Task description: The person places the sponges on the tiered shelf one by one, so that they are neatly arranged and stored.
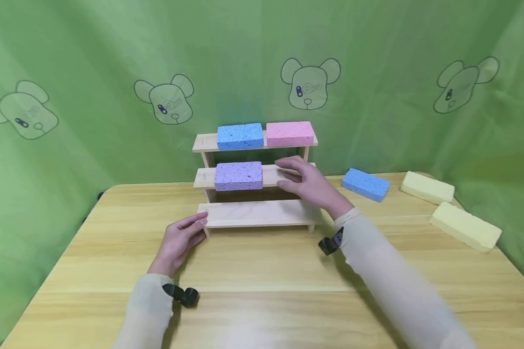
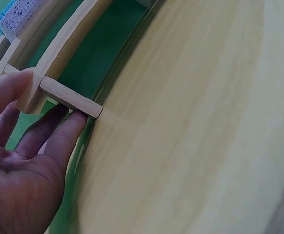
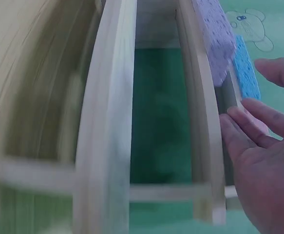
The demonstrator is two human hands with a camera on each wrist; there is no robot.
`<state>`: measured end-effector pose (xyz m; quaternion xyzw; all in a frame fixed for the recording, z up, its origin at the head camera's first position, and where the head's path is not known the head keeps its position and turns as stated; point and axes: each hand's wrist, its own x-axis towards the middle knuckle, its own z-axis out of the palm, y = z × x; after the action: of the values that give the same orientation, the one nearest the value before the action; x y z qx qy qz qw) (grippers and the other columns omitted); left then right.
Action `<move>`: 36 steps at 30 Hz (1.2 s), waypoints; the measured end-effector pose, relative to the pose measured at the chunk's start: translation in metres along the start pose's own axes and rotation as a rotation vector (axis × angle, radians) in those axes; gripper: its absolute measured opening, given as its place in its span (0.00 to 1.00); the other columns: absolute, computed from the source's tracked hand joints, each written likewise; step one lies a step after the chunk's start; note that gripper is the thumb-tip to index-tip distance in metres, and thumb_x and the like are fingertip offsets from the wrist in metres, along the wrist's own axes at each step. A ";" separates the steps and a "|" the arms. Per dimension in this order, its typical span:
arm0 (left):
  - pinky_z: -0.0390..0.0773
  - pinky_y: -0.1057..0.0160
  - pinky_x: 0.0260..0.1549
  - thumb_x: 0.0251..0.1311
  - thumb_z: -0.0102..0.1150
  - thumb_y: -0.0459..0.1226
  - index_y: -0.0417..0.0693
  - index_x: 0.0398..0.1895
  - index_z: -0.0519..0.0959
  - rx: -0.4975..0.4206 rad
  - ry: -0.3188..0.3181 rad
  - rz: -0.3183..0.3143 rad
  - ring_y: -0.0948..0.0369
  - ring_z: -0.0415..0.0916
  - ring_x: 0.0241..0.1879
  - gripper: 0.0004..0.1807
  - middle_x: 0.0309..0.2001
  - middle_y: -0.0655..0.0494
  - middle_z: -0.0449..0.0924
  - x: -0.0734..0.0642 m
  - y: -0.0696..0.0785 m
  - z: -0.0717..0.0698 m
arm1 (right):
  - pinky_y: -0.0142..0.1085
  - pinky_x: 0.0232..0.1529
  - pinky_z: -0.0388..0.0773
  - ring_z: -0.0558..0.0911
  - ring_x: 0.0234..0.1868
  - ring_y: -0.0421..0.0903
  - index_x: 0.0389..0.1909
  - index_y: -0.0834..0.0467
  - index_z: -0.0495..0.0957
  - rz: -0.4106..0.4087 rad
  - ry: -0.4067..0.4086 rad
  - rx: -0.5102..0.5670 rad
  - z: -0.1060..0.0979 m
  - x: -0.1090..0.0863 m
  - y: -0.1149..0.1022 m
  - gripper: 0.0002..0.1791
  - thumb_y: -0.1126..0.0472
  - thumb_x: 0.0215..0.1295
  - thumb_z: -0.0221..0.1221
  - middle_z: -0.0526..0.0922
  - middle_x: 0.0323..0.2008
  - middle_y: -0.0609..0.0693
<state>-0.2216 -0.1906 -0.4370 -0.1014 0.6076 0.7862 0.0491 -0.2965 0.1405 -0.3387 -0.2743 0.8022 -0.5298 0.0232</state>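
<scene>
A three-step wooden shelf stands on the table in the head view. My left hand holds the left end of its lowest step; in the left wrist view the thumb lies on the board's end and fingertips touch the leg. Over the right half of the middle step hovers my right hand, thumb and fingers apart, nothing between them. To its left sits a purple sponge on that same step. The top step bears a blue sponge and a pink sponge, side by side.
On the table to the right lie another blue sponge and two pale yellow sponges, one farther back and one nearer. A green curtain with bear-head drawings hangs behind the wooden table.
</scene>
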 end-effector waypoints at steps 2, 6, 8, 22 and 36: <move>0.78 0.60 0.54 0.64 0.63 0.30 0.33 0.61 0.74 0.002 0.002 -0.001 0.55 0.76 0.56 0.22 0.65 0.45 0.71 0.000 0.000 0.000 | 0.43 0.67 0.67 0.68 0.66 0.55 0.66 0.66 0.68 -0.001 0.004 -0.042 -0.008 -0.007 0.002 0.28 0.63 0.67 0.62 0.68 0.63 0.57; 0.78 0.61 0.54 0.63 0.63 0.30 0.33 0.61 0.74 0.003 0.002 -0.003 0.55 0.76 0.56 0.23 0.65 0.45 0.71 -0.001 0.000 -0.001 | 0.44 0.66 0.68 0.69 0.66 0.55 0.67 0.65 0.67 0.008 0.008 -0.063 -0.022 -0.021 0.004 0.29 0.61 0.68 0.62 0.68 0.63 0.57; 0.78 0.61 0.54 0.63 0.63 0.30 0.33 0.61 0.74 0.002 -0.001 -0.002 0.55 0.76 0.56 0.23 0.65 0.45 0.71 -0.001 0.001 -0.001 | 0.45 0.66 0.68 0.69 0.65 0.55 0.66 0.65 0.68 0.011 0.015 -0.053 -0.027 -0.028 0.005 0.28 0.62 0.68 0.62 0.69 0.63 0.57; 0.78 0.61 0.55 0.63 0.63 0.30 0.33 0.61 0.73 0.009 -0.014 -0.008 0.54 0.74 0.58 0.23 0.66 0.46 0.70 -0.001 0.001 -0.002 | 0.46 0.67 0.66 0.68 0.65 0.58 0.64 0.64 0.71 0.004 0.094 -0.148 -0.060 -0.067 0.002 0.24 0.63 0.69 0.61 0.71 0.62 0.55; 0.78 0.60 0.54 0.63 0.63 0.30 0.33 0.60 0.75 0.007 -0.029 -0.015 0.55 0.76 0.56 0.22 0.66 0.45 0.69 0.001 0.003 -0.003 | 0.25 0.58 0.72 0.73 0.61 0.50 0.62 0.60 0.73 0.071 0.135 -0.204 -0.084 -0.088 0.009 0.22 0.58 0.70 0.60 0.73 0.59 0.49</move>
<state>-0.2230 -0.1946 -0.4348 -0.0941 0.6088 0.7851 0.0642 -0.2528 0.2548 -0.3319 -0.2103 0.8609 -0.4616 -0.0399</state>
